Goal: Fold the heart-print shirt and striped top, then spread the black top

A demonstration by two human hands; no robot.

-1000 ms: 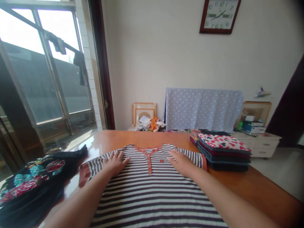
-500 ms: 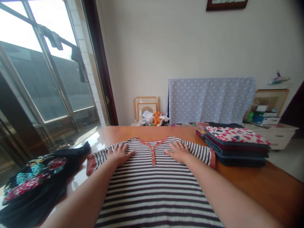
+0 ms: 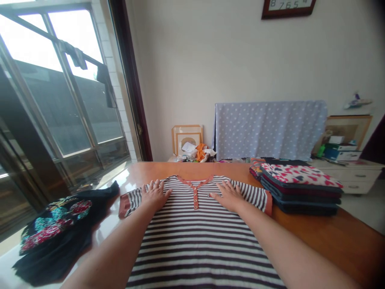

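Note:
A black-and-white striped shirt [image 3: 195, 241] lies spread out face up, its neckline at the far side. Rust-coloured trim edges the collar and sleeves, and a buttoned placket [image 3: 195, 198] runs down its front. My left hand [image 3: 155, 196] rests flat near the left shoulder, fingers spread. On the chest by the other shoulder lies my right hand [image 3: 229, 194], also flat with the fingers apart. Neither hand grips the cloth. The shirt's lower end runs out of view at the bottom.
The shirt is on a glossy wooden table [image 3: 237, 168]. Right of it stands a stack of folded clothes [image 3: 300, 188], a heart-patterned piece on top. To the left lies a crumpled black garment [image 3: 63, 228] with a floral print. Beyond the table hangs a dotted blue cloth [image 3: 267, 130].
The view has shifted slightly, showing more of the wall clock. Both hands stay flat on the shirt; the left sleeve and left hand appear slightly further right.

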